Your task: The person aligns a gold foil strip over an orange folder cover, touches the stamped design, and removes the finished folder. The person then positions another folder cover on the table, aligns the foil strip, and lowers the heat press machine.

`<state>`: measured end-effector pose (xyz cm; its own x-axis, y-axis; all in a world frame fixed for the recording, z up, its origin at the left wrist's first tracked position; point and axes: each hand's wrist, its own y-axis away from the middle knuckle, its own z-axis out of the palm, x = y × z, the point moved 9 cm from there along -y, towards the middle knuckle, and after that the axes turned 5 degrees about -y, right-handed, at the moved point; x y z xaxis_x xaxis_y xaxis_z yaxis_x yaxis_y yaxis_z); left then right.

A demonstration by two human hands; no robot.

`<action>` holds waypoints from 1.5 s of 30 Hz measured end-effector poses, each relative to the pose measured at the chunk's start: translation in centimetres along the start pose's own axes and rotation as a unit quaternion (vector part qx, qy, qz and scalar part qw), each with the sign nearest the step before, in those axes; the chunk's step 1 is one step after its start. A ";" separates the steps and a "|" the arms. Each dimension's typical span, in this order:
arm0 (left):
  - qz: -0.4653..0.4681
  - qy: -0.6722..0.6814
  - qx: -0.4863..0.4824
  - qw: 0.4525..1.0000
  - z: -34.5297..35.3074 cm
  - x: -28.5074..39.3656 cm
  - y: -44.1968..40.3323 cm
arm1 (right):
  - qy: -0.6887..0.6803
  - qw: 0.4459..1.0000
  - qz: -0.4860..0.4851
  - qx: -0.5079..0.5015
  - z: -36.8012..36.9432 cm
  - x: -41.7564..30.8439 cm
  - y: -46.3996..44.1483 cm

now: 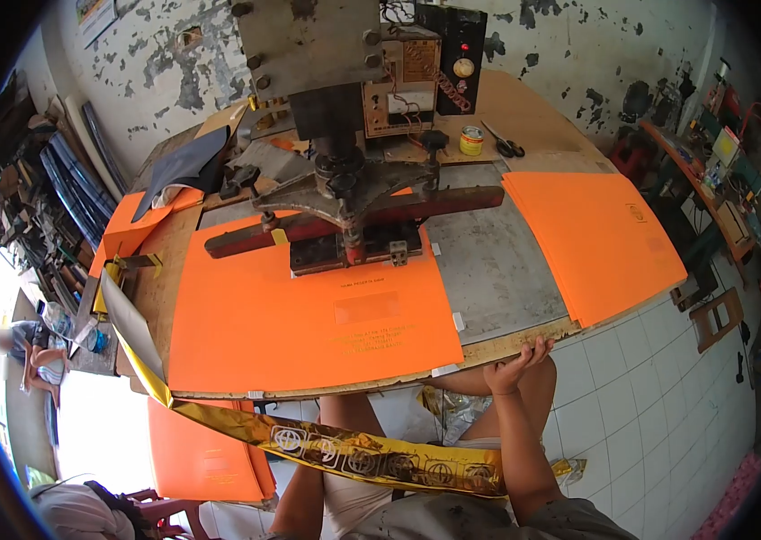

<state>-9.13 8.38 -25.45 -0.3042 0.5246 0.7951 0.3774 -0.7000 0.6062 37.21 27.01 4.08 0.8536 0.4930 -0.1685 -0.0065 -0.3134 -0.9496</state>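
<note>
My right hand (515, 367) is at the table's front edge, fingers extended and apart, with nothing visible in it. My left forearm (299, 504) goes up behind a gold foil strip (371, 457), which hides the hand and its fingers. The foil bears a row of round emblem marks and runs from the table's left corner across my lap. On the table, a large orange sheet (246, 315) with printed gold lettering lies flat under the head of a stamping press (353, 238). A gap shows beneath part of the press head, but contact with the sheet cannot be judged.
A stack of orange sheets (587, 243) is on the right of the table. More orange sheets (210, 454) lie below its left front. At the back are a yellow tin (471, 140), scissors (511, 147) and a control box (401, 85). Another person (84, 513) is at lower left.
</note>
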 end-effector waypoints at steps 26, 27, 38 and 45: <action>-0.012 -0.018 -0.032 0.999 3.1 1.6 -2.3 | -0.020 0.999 0.025 -0.026 -0.5 -0.9 -0.2; -0.013 -0.016 -0.033 0.999 3.1 1.4 -2.2 | -0.022 0.999 0.026 -0.028 -0.5 -1.0 -0.4; -0.013 -0.021 -0.039 0.999 3.6 1.5 -2.5 | -0.027 0.998 0.028 -0.044 -1.0 -1.3 -0.9; -0.012 -0.027 -0.047 0.998 4.3 1.7 -2.5 | -0.042 0.998 0.041 -0.039 -0.7 -1.1 -0.4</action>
<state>-6.84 13.11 -25.58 -0.2642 0.5646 0.7819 0.2861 -0.7284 0.6226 36.60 25.99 4.84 0.8053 0.5283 -0.2689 -0.0312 -0.4152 -0.9092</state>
